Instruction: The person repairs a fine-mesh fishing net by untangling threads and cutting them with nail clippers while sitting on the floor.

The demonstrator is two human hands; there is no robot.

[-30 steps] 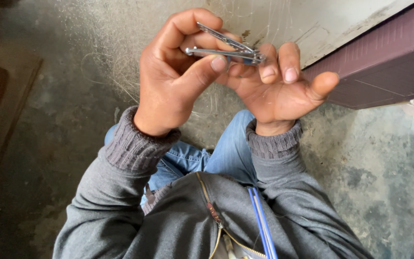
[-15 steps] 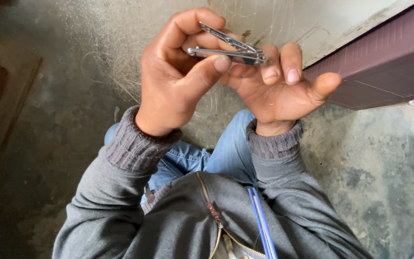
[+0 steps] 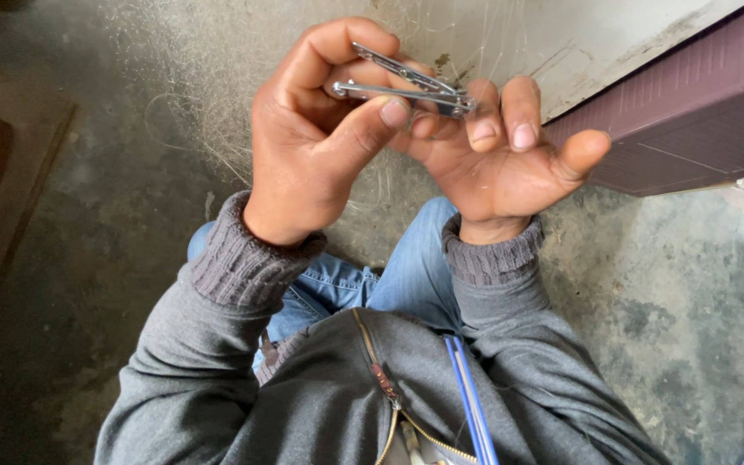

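I see a metal nail clipper (image 3: 402, 82) held up in front of me, its lever raised at a slant above the flat body, the cutting end pointing toward my right side. My left hand (image 3: 312, 146) rises from a grey ribbed cuff with the wrist bent back and the fingers curled over; it is closed on the clipper, the index finger arched over the top of the lever's far end and the thumb pressed up against the underside of the body, so the tool sits pinched between them at the very top of the hand. My right hand (image 3: 501, 159) stands just beside it, palm turned toward me, thumb stuck out to the side; its fingers are loosely bent, not clenched, and hold nothing of their own. The clipper's cutting end meets the tip of one of those bent fingers, though I cannot tell whether a nail is actually between the blades. The two hands touch at the fingertips around that end. Below the grip are both grey sweater sleeves (image 3: 217, 344), blue jeans (image 3: 406, 275) at the knee, and a grey zipped jacket (image 3: 346, 405). Beyond the hands lies a scratched concrete floor (image 3: 114, 189), with a dark maroon panel (image 3: 691, 112) off past the right hand.
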